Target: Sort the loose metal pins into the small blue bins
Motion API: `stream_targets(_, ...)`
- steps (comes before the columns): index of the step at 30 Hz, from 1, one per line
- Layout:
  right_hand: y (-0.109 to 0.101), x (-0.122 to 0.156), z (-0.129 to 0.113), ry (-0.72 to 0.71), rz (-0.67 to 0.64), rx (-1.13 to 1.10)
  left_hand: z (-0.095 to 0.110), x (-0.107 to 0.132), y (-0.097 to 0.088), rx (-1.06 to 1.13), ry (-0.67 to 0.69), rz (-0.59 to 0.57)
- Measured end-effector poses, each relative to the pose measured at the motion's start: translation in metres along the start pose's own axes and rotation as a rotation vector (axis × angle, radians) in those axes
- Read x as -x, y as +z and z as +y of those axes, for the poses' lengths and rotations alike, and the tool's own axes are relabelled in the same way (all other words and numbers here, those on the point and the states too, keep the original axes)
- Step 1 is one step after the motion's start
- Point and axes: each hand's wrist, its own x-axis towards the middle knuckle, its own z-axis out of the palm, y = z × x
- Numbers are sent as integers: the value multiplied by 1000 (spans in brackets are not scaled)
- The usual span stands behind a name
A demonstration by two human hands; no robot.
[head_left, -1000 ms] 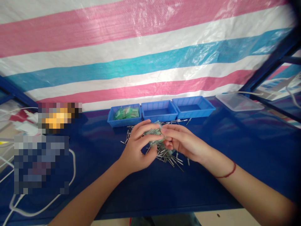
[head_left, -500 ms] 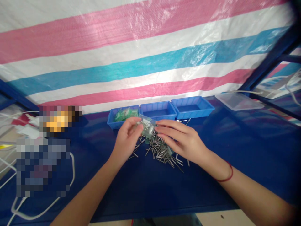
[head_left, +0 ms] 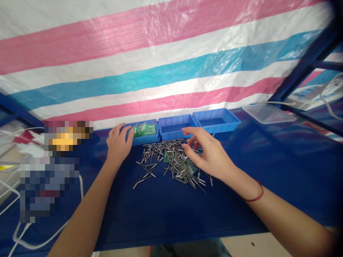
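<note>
The pile of metal pins (head_left: 171,162) lies loose on the blue surface (head_left: 166,214), just in front of the row of three blue bins. The right hand (head_left: 209,153) hovers over the right part of the pile, fingers (head_left: 190,132) spread and slightly curled, its grip open and holding nothing; the nearest pins lie directly under its fingertips, and whether they touch cannot be told. A red cord (head_left: 255,194) circles that wrist. A few small green pieces (head_left: 166,156) show among the pins.

Behind the pile to the left, the left hand (head_left: 118,144) rests at the left bin (head_left: 143,132), fingertips on its near left rim, grip open and empty. That bin holds green packets (head_left: 144,128). The middle bin (head_left: 175,127) stands straight behind the pile and the right bin (head_left: 216,120) behind and to the right. Further right of the pile lies a clear plastic lid (head_left: 265,113). A white cable (head_left: 40,239) loops well to the pile's left. A striped tarp (head_left: 160,60) hangs behind the bins.
</note>
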Motion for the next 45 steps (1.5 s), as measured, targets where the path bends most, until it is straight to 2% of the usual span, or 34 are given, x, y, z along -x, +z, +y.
stream_targets(3, -1, -1, 5, 55, -138, 65, 5, 1, -1, 1, 32, -38)
stream_targets(6, -3, -2, 8, 7, -343, 121, 14, 4, -5, 12, 93, 69)
stream_targets(8, -5, -2, 8, -16, -437, 161, 27, 10, -11, 89, 206, 80)
stream_targets(9, -7, -2, 8, -2, -466, 196, 35, 14, -14, 152, 288, 37)
stream_targets(13, -14, 0, 5, 182, -528, 408, 76, 41, -25, 322, 597, -275)
stream_targets(16, -18, 2, 4, 284, -590, 488, 101, 64, -24, 387, 717, -388)
stream_targets(20, -18, 3, 5, 339, -639, 479, 114, 83, -14, 402, 711, -487)
stream_targets(24, -14, 3, 9, 382, -693, 365, 114, 88, -8, 345, 637, -544)
stream_targets(28, -13, 1, 13, 398, -751, 194, 113, 90, -6, 359, 587, -550)
stream_targets(34, -14, -4, 14, 431, -742, 75, 113, 92, -7, 354, 547, -543)
stream_targets(40, -16, -9, 9, 510, -531, 100, 112, 90, -9, 255, 554, -513)
stream_targets(45, -22, -12, 13, 479, -400, 87, 111, 87, -9, 257, 559, -477)
